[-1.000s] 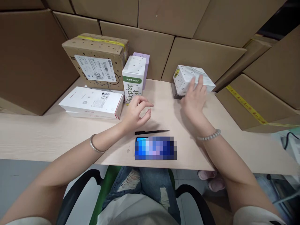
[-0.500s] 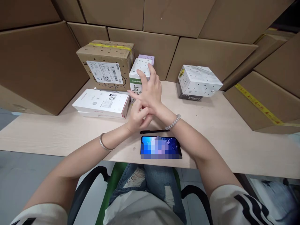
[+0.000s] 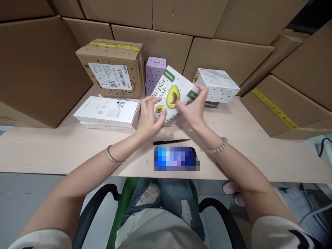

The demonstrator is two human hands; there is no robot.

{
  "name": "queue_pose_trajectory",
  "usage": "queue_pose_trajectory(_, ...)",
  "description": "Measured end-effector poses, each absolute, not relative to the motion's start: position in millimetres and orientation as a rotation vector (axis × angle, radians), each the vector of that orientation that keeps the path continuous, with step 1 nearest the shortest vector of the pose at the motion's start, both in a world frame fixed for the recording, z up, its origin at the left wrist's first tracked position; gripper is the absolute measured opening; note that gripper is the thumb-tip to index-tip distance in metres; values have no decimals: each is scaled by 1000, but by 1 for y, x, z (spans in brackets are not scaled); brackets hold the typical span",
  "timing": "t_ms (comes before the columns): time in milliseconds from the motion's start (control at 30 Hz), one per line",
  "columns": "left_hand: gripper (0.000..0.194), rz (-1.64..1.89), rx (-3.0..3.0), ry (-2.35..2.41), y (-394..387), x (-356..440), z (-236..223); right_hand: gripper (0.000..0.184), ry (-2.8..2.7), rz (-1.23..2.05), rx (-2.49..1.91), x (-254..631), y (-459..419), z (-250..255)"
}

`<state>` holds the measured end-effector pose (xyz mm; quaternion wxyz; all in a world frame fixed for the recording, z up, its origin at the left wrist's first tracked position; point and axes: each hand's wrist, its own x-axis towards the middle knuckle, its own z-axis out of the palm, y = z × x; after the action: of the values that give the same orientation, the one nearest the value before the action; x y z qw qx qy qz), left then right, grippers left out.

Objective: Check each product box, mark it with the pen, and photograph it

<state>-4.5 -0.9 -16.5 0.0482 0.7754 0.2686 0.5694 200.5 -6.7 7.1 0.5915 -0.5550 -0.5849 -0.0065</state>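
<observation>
Between my two hands is a white carton with avocado pictures and green labels [image 3: 173, 95], tilted with its printed front toward me. My left hand [image 3: 150, 116] grips its lower left corner, thumb on the front. My right hand [image 3: 194, 105] holds its right edge, the thumb lying over the front face. Behind the carton stands a speckled purple box [image 3: 155, 67], partly covered by it. On the table below my hands are a black pen [image 3: 171, 141] and a phone [image 3: 176, 158] with a blurred screen.
A brown taped parcel [image 3: 111, 69] stands at the back left, with flat white boxes [image 3: 107, 110] before it. Another white speckled box [image 3: 218, 84] rests on a dark box [image 3: 212, 104] at right. Large cardboard boxes [image 3: 153, 45] wall in the table [image 3: 246, 145].
My hands have come apart from each other and taken hold of the white carton. It has left its upright place by the purple box and now leans, front showing. The view has shifted slightly.
</observation>
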Motion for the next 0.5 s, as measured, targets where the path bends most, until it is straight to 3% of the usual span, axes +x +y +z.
queue_pose_trajectory(167, 80, 1359, 2067, 882, 5, -2, -16, 57, -1142, 288, -1084, 249, -43, 9)
queue_pose_trajectory(233, 82, 1139, 1894, 763, 1, -1, -8, 55, -1139, 284, -1043, 261, -55, 15)
queue_pose_trajectory(367, 86, 743, 1602, 478, -8, 1, 7, 68, -1159, 363, -1088, 263, -74, 25)
queue_pose_trajectory(433, 92, 702, 1506, 392, -12, 3, 7, 72, -1109, 491, -1033, 257, -82, 25)
queue_pose_trajectory(500, 86, 764, 1443, 373, -13, 5, 3, 73, -1130, 656, -1014, 250, -88, 23)
